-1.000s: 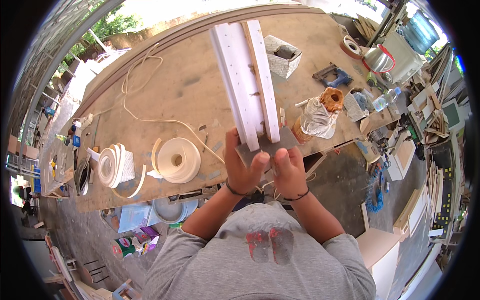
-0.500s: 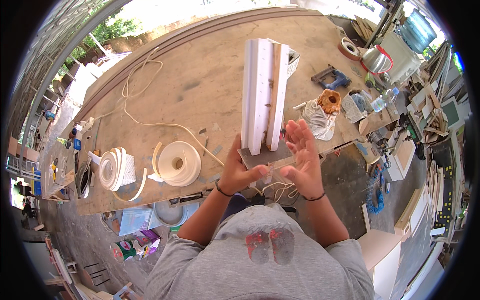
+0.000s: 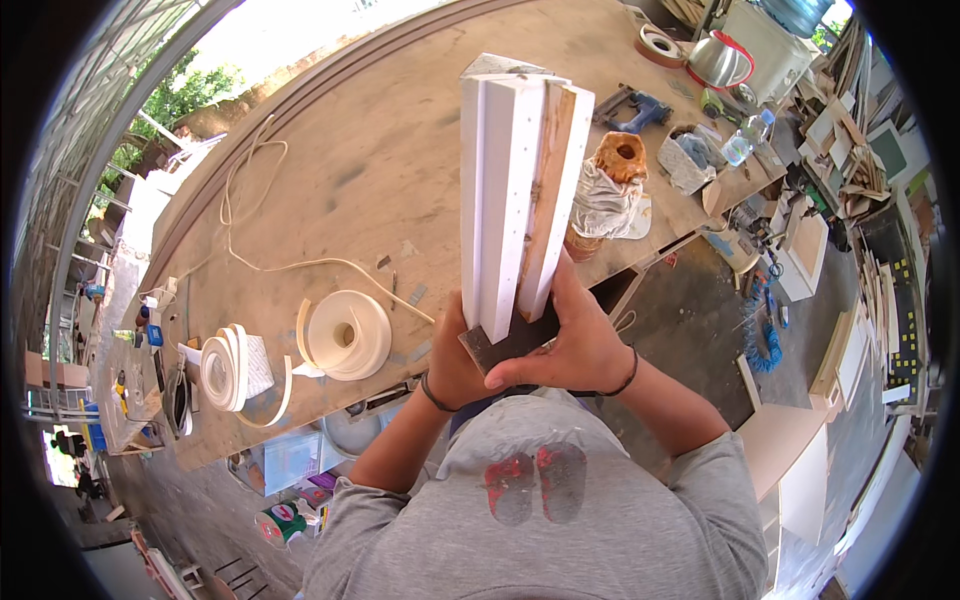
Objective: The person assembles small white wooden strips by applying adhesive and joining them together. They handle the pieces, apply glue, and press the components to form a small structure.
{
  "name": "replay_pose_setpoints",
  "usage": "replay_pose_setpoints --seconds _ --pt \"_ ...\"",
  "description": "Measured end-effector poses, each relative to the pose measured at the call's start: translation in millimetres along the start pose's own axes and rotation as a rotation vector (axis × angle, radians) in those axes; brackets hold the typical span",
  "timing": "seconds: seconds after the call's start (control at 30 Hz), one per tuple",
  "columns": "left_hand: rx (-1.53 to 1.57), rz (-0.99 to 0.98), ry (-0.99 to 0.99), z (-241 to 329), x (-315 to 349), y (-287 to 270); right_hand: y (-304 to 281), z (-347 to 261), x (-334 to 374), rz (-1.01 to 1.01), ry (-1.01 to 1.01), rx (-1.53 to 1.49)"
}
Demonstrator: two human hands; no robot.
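Right hand (image 3: pixel 580 345) had gone from spread open to clamped on the dark base plate (image 3: pixel 500 352) of the white wooden piece (image 3: pixel 500 200), which had turned slightly. Left hand (image 3: pixel 455 362) gripped the plate's other side, fingers partly hidden from me. Piece was held up over the near part of the workbench (image 3: pixel 370 190). Bench top was brown, stained, scuffed; cream strip roll (image 3: pixel 370 340) and loose cord (image 3: pixel 300 263) lay left, blue nail gun (image 3: pixel 643 112) and clear bottle (image 3: pixel 747 140) right. Room had grey floor (image 3: pixel 690 340), wood offcuts (image 3: pixel 862 150) heaped right, greenery (image 3: pixel 180 105) far left.
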State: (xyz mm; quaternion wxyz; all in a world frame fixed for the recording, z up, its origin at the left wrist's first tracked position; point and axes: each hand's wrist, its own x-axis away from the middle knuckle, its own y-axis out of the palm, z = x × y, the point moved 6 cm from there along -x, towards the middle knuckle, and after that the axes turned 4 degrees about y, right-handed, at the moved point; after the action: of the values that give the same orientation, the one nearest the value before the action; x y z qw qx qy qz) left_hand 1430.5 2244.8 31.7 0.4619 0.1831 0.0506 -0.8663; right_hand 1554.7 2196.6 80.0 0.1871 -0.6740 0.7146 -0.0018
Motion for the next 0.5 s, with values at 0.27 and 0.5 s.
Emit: replay_pose_setpoints --seconds 0.27,0.5 --pt "0.132 -0.009 -0.038 -6.9 11.8 4.5 -2.1 6.0 3.6 0.029 -0.002 0.207" --pt "0.156 0.020 -0.070 -11.3 0.2 8.3 -8.0 0.0 -9.4 -0.020 0.108 0.180"
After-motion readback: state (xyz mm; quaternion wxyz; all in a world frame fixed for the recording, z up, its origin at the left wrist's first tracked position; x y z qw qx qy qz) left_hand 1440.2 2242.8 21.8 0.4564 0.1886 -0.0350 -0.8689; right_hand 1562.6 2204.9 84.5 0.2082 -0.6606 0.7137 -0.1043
